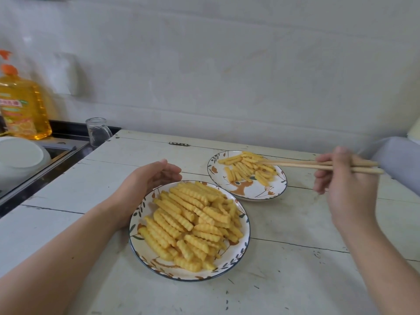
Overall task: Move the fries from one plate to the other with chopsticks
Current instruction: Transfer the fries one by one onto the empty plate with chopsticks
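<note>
A near plate (pixel 159 268) with a leaf pattern holds a big heap of crinkle-cut fries (pixel 193 221). Behind it to the right, a far plate (pixel 261 192) carries a smaller pile of fries (pixel 245 168). My right hand (pixel 345 178) grips a pair of wooden chopsticks (pixel 302 165); their tips reach left over the far plate, among its fries. Whether a fry is pinched between the tips I cannot tell. My left hand (pixel 145 185) rests curled against the near plate's left rim, steadying it.
The plates stand on a worn white wooden table (pixel 295 280). At the left are a sink edge with a white bowl (pixel 20 155), a yellow oil bottle (pixel 22 105) and a glass jar (pixel 96 130). A pale wall runs behind; grey fabric (pixel 400 160) lies at the right.
</note>
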